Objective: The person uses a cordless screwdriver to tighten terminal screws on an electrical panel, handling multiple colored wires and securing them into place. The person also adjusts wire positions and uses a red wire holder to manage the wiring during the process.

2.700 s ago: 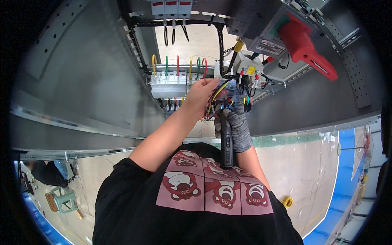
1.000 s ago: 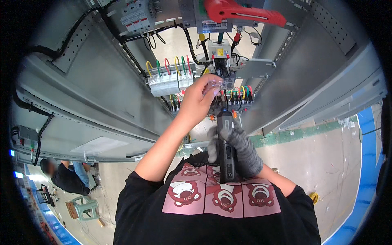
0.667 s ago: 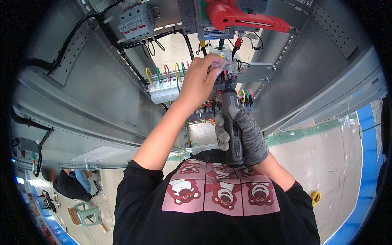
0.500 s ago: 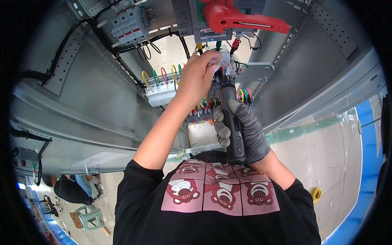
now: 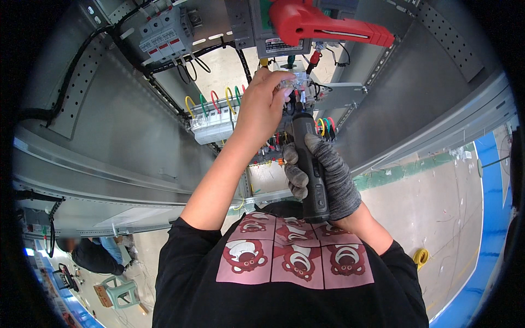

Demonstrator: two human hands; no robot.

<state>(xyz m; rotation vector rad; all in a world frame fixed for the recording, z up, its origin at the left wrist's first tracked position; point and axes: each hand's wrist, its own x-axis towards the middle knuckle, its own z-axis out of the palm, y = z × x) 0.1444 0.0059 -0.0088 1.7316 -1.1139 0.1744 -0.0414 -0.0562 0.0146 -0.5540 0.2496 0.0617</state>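
Observation:
My left hand (image 5: pixel 262 104), bare, is closed at the fingertips on the edge of a clear plastic cover (image 5: pixel 298 82) inside a metal electrical cabinet. My right hand (image 5: pixel 334 177) wears a grey knit glove and is wrapped round a slim black cordless screwdriver (image 5: pixel 311 169). The tool stands nearly upright in the picture, its tip end just below the cover, among wires; what the tip touches is too small to tell. Above the cover, a large red rotary handle (image 5: pixel 328 27) sits on a grey switch unit.
White breakers (image 5: pixel 213 126) with yellow, green and red wire loops lie left of my hands. Another breaker block (image 5: pixel 165 35) is mounted at upper left. Grey cabinet walls (image 5: pixel 426 109) flank both sides. Behind at lower left are a person (image 5: pixel 95 256) and a green stool (image 5: pixel 121 291).
The screwdriver and my right hand have shifted very slightly left. My left hand keeps its hold on the clear cover. The cabinet's left side has slid a little leftward in the picture.

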